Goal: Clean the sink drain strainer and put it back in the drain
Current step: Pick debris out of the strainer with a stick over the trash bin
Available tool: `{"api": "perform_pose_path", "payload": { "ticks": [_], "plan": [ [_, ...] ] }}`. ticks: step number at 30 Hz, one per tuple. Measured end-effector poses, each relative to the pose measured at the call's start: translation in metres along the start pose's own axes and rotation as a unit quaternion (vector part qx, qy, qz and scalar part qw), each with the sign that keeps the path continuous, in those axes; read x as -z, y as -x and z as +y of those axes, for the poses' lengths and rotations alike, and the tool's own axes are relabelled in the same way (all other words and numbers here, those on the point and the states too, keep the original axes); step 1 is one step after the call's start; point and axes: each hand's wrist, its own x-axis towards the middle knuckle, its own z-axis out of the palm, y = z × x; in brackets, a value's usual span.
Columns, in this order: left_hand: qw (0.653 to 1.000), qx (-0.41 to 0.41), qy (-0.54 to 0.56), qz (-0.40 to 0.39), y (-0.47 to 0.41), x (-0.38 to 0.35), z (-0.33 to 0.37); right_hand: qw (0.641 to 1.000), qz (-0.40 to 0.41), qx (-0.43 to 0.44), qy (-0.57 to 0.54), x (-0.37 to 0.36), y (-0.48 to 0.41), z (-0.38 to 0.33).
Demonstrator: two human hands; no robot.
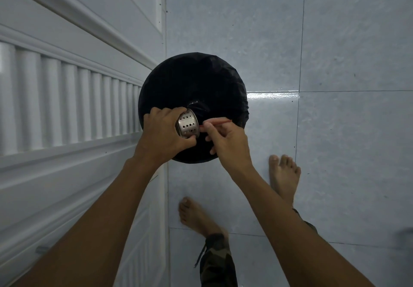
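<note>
My left hand (162, 133) grips a round steel drain strainer (187, 126) with rows of small holes, tilted on its side over a bin lined with a black bag (192, 81). My right hand (225, 140) pinches a thin red stick (218, 122) whose near end touches the strainer's right rim. Both hands hover above the bin's near half. The strainer's inside is hidden from me.
White cabinet doors with ribbed panels (67, 99) run along the left. Pale blue floor tiles (335, 63) spread to the right. My bare feet (283, 177) (194, 215) stand just in front of the bin.
</note>
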Motion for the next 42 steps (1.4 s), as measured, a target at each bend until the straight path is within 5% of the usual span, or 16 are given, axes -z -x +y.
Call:
{"api": "perform_pose_path", "payload": {
  "ticks": [4,8,12,15,19,23,27,31,35,39,42],
  "plan": [
    [1.0,-0.003,-0.01,0.002,-0.001,0.002,-0.001,0.994,0.1,0.025,0.046,0.001,-0.004,-0.002],
    [1.0,-0.002,-0.011,0.002,-0.003,0.004,-0.001,0.999,0.0,0.025,0.047,-0.003,-0.002,-0.003],
    [1.0,0.005,-0.013,0.003,-0.003,0.005,-0.001,0.992,0.093,0.055,0.059,-0.003,-0.001,-0.002],
    [1.0,0.009,-0.007,-0.005,-0.003,0.005,-0.003,0.999,-0.002,0.037,0.031,-0.007,0.004,-0.002],
    [1.0,0.013,-0.01,-0.017,0.001,0.005,-0.004,0.989,0.102,0.047,0.101,-0.004,0.0,0.0],
    [1.0,0.016,-0.001,-0.013,0.001,0.005,-0.005,0.999,-0.02,0.035,0.028,-0.007,0.002,0.001],
    [1.0,0.011,0.008,-0.015,0.001,0.007,-0.004,0.991,0.091,0.049,0.09,-0.005,-0.003,0.001],
    [1.0,0.019,0.001,-0.015,-0.002,0.01,-0.004,0.998,-0.018,0.046,0.04,-0.008,-0.006,-0.005],
    [1.0,0.022,-0.013,-0.018,-0.002,0.01,-0.001,0.989,0.09,0.07,0.096,-0.008,-0.011,-0.006],
    [0.999,0.031,-0.023,-0.015,-0.004,0.011,-0.004,0.997,-0.041,0.026,0.06,-0.011,-0.013,-0.006],
    [0.999,0.032,-0.04,-0.018,-0.003,0.011,-0.005,0.992,0.056,0.014,0.108,-0.008,-0.016,-0.002]
  ]
}}
